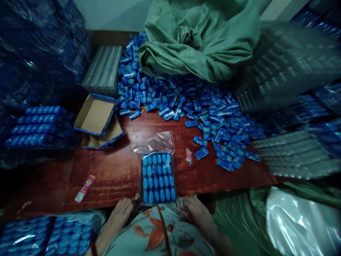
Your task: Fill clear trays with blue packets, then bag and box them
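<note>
One clear bag [158, 176] of blue packets lies filled but unsealed at the table [117, 170] edge; a big loose pile [202, 106] remains. The left hand [121, 209] and right hand [195, 211] rest beside it, seemingly empty.

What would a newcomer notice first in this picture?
First the pile of small blue packs across the far side of the red table, under a green sack. Then the clear bag of blue packs at the near edge, between the left hand and right hand.
</note>
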### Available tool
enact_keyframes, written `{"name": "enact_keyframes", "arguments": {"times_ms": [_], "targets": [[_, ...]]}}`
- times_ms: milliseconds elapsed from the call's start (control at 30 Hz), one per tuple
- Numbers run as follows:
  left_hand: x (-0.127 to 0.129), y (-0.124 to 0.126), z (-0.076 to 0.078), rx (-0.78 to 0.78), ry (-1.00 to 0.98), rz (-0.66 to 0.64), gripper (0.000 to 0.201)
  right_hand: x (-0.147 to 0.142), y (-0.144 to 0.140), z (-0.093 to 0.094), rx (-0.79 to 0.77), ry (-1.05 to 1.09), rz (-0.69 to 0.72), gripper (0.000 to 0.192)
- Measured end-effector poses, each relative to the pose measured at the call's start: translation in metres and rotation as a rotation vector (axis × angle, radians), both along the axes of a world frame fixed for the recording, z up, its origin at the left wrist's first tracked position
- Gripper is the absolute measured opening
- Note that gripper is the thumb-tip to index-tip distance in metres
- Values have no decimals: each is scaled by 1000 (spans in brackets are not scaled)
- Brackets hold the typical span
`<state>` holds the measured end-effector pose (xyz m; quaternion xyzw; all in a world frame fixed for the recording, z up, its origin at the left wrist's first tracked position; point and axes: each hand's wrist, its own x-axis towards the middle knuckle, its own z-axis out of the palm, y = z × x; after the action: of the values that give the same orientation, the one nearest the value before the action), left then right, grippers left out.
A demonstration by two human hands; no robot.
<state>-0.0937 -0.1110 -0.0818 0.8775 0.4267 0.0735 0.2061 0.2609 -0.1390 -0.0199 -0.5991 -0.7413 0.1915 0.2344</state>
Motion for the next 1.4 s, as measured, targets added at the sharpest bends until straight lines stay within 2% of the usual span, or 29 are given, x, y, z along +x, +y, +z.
{"name": "enact_keyframes", "arguments": {"times_ms": [100,200,267,333,400,500,567,633,733,833,933,1000,1067,1100,1167,1233,1300,1400], "targets": [[29,30,30,-48,104,83,39,-6,26,3,72,-195,52,37],[60,60,63,-180,182,30,31,-12,50,-2,22,-226,125,14],[74,74,75,-255,225,-13,18,-15,61,-11,41,-181,164,17],[80,85,78,-253,253,-46,15,-18,70,-23,110,-130,168,26],[82,97,75,-188,271,-40,16,-21,79,-31,170,-99,127,32],[81,115,71,-72,249,17,18,-25,90,-29,180,-82,112,36],[80,124,74,-56,206,-8,21,-26,95,-18,141,-53,171,37],[78,132,83,-105,168,-75,22,-24,98,-1,80,-10,232,36],[74,146,107,-184,155,-137,26,-19,108,30,7,32,279,35],[71,171,146,-142,126,-158,28,-14,129,66,18,56,239,39],[73,204,197,57,128,-90,23,-5,161,104,158,36,89,38],[77,225,228,218,127,-24,19,1,185,127,295,30,-33,30],[83,242,250,337,58,12,17,5,209,144,404,99,-111,24],[86,250,256,374,-7,28,17,6,221,150,436,172,-131,23],[93,263,258,392,-193,74,16,6,242,155,427,398,-152,23],[100,276,251,322,-460,151,17,3,260,155,344,664,-178,22],[105,288,239,176,-766,259,20,0,274,152,266,860,-214,21],[111,302,225,-90,-1122,398,27,-2,289,151,280,944,-238,21]]}}
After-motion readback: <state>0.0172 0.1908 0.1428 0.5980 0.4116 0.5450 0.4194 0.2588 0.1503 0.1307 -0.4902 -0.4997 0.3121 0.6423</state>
